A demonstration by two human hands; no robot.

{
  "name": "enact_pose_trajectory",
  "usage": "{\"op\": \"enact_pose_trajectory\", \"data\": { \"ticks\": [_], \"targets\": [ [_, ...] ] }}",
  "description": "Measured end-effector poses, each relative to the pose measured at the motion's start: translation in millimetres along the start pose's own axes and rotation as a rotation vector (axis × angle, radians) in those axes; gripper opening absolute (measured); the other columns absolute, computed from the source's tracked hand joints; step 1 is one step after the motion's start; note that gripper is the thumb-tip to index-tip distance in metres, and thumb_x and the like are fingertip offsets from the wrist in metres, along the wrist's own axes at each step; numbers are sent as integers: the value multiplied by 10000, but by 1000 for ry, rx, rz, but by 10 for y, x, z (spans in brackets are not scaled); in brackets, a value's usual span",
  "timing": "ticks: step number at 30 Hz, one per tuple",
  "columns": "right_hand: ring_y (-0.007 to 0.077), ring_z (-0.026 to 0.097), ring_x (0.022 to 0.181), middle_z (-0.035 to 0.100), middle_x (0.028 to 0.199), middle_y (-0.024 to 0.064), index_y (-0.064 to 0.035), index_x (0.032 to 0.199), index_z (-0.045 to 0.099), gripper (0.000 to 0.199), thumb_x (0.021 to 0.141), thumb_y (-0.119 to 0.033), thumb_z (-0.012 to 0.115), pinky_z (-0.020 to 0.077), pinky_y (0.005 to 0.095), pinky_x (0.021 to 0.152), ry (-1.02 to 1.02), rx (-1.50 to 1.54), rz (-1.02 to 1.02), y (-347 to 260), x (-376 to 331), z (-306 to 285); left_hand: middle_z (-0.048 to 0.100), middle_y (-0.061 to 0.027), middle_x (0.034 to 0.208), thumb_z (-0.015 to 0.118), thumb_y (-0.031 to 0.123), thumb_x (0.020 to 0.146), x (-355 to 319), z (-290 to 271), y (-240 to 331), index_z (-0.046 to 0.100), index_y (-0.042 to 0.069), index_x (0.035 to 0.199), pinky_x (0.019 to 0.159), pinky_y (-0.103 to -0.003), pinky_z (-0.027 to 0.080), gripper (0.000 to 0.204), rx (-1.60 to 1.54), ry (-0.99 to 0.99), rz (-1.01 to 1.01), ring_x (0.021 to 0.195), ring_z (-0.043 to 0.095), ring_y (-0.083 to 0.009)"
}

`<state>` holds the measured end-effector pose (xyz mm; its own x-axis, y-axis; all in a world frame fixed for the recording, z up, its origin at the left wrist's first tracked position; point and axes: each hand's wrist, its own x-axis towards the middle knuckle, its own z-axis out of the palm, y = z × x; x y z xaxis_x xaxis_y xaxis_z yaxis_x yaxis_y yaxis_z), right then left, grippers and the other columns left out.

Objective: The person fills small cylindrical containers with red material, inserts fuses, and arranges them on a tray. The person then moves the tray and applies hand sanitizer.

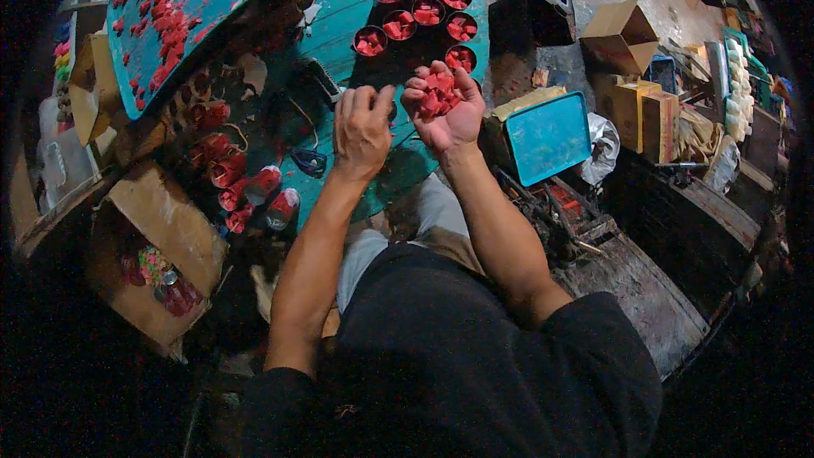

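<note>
My right hand point(458, 123) is turned palm up with its fingers curled into a cup. A heap of small red chunks point(437, 94), like cut wax, lies in the palm. Beside it, my left hand point(362, 136) shows its back, fingers bent and drawn together; their tips and anything in them are hidden. Just beyond the right hand stands a round cup point(460, 58) filled with red chunks. Several similar cups, among them one cup point(428, 11), are grouped on the teal tabletop point(343, 30). A dark brush-like block point(322, 80) lies past my left fingers.
At the far left, a large blue tray point(233, 0) carries scattered red pieces. Red-stained cans point(227, 171) cluster below it, near an open cardboard box point(165, 220). On the right are a blue-topped container point(549, 137), a black bin point(530, 21) and cardboard boxes point(619, 34).
</note>
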<state>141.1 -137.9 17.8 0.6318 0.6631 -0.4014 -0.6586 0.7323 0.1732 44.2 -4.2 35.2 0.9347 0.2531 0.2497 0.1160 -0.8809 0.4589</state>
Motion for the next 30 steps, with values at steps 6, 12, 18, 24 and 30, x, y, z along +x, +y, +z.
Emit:
{"op": "enact_pose_trajectory", "data": {
  "ticks": [6,12,18,24,30],
  "targets": [
    [295,580,913,637,1036,157,-25,1097,664,371,989,-365,561,506,420,813,5,-32,-45,85,48,-102,595,-99,932,667,29,739,51,11,-80,651,66,877,778,-451,457,144,5,-29,82,905,575,-307],
    [286,580,911,633,1022,146,-23,1099,663,386,1007,-372,527,501,432,824,-21,-133,-92,253,102,-158,660,-84,997,735,42,767,-161,-68,-136,706,52,1017,840,-450,474,252,-20,-28,15,975,614,-303],
    [285,583,911,638,1013,146,-26,1110,662,377,1001,-367,543,502,433,823,-26,-193,-111,298,129,-126,661,-142,1117,724,-5,763,-341,-24,-180,691,12,1043,952,-472,480,282,-72,25,9,1076,614,-358],
    [289,576,917,637,1033,160,-21,1099,658,369,994,-361,558,498,415,816,15,-95,-63,265,99,-105,643,-180,1126,687,-36,749,-449,96,-173,669,-33,1015,954,-490,509,266,-100,101,24,1076,606,-400],
    [278,565,918,630,1033,152,-26,1102,658,370,1002,-361,537,490,406,807,-42,-144,-55,368,42,7,619,-219,1174,621,-47,703,-451,67,-131,644,-95,970,973,-508,505,272,-182,82,40,1094,597,-421]
  ]
}}
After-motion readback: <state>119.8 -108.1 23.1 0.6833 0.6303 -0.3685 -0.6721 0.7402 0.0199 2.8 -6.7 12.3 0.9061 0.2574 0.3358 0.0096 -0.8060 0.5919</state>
